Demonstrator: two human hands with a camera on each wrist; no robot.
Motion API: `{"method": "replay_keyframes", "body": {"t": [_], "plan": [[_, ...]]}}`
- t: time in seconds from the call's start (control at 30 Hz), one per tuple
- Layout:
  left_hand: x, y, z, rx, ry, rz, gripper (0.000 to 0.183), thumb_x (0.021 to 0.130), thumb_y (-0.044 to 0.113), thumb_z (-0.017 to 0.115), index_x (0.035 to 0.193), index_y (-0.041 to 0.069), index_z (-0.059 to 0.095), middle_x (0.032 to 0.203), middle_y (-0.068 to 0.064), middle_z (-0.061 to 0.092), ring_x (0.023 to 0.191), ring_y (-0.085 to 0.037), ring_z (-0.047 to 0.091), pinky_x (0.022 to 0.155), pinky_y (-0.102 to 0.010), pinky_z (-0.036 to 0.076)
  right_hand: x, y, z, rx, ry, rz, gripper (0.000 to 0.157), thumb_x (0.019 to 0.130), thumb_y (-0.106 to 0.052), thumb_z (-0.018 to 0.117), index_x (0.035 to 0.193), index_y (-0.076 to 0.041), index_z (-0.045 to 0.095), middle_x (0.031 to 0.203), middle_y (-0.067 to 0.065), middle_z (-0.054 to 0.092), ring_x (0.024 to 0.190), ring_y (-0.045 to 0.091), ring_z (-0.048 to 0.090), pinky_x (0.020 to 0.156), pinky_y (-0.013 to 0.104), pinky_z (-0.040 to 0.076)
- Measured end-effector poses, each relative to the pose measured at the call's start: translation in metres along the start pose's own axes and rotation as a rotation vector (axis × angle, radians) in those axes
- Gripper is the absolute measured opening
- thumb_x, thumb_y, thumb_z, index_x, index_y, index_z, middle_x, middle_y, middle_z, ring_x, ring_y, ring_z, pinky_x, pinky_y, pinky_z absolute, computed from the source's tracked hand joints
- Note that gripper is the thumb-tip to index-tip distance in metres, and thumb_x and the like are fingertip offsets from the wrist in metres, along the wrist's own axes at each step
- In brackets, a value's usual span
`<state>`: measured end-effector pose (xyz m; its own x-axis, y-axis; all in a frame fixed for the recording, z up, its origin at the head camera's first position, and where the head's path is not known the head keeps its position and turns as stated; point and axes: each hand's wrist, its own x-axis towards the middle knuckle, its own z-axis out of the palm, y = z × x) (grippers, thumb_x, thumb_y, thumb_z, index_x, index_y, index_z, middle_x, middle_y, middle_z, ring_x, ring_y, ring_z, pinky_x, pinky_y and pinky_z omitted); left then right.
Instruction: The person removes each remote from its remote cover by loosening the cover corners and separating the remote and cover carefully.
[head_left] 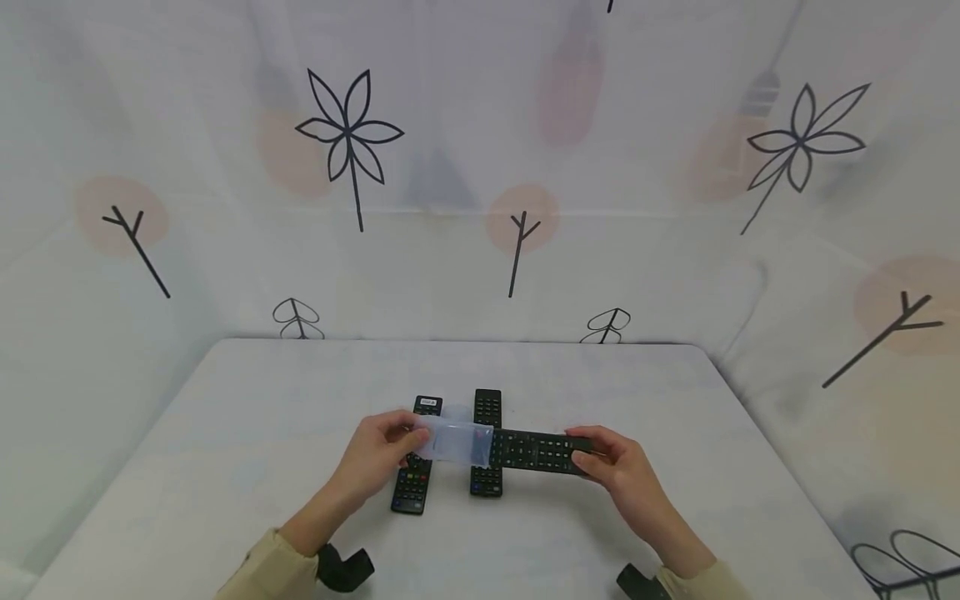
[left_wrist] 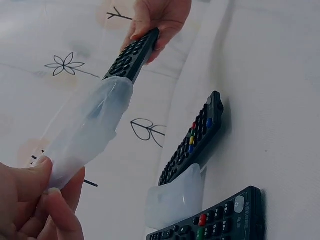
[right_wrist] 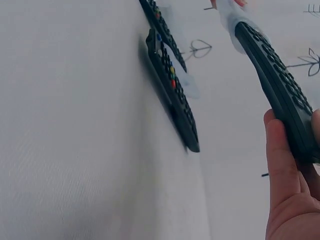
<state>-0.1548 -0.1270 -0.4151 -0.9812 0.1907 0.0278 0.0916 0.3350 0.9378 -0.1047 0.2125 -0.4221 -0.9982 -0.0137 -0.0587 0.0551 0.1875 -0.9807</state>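
Observation:
My left hand (head_left: 380, 452) pinches the closed end of a translucent plastic sleeve (head_left: 453, 442) between thumb and fingers. A black remote control (head_left: 536, 451) lies sideways in the air, its left end inside the mouth of that sleeve. At its other end my right hand (head_left: 621, 468) grips it, thumb on the button side and fingers beneath. In the left wrist view the sleeve (left_wrist: 95, 127) looks loose and crumpled beyond the remote's tip. The right wrist view shows the remote (right_wrist: 280, 85) edge-on, most of its length outside the sleeve.
Two more black remotes lie on the white table (head_left: 300, 392), one at the left (head_left: 412, 487) and one in the middle (head_left: 487, 407), partly behind the held sleeve. Another translucent sleeve (left_wrist: 175, 200) lies between them. A patterned cloth (head_left: 450, 167) hangs behind the table.

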Motion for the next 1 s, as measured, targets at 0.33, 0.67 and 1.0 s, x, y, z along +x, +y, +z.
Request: {"method": "replay_keyframes", "body": {"t": [0.33,0.67,1.0], "plan": [[0.004,-0.001,-0.008,-0.003,0.064,0.027,0.008,0.088,0.011,0.076,0.096,0.011,0.076,0.088,-0.001,0.071,0.077,-0.023,0.061,0.062,-0.031,0.051,-0.001,0.006,-0.010,-0.017,0.040,0.017,0.039,0.093,-0.005,0.068,0.130,0.002,0.059,0.124,0.018,0.061,0.102,0.020,0.065,0.084,0.030,0.055],[0.004,-0.002,-0.008,-0.026,0.034,0.041,0.010,0.089,0.010,0.074,0.099,0.011,0.075,0.091,-0.001,0.070,0.083,-0.031,0.062,0.065,-0.028,0.051,0.000,0.004,-0.019,-0.083,0.095,-0.037,0.041,0.095,-0.014,0.068,0.132,-0.003,0.058,0.121,0.017,0.064,0.099,0.016,0.066,0.084,0.026,0.054],[0.006,-0.004,-0.006,0.015,0.027,0.111,0.016,0.090,0.006,0.072,0.106,0.012,0.073,0.100,0.002,0.070,0.096,-0.015,0.065,0.084,-0.031,0.053,0.004,0.002,-0.032,-0.053,0.180,-0.044,0.043,0.097,-0.016,0.067,0.133,0.000,0.049,0.116,0.016,0.066,0.095,0.008,0.066,0.083,0.022,0.053]]}}
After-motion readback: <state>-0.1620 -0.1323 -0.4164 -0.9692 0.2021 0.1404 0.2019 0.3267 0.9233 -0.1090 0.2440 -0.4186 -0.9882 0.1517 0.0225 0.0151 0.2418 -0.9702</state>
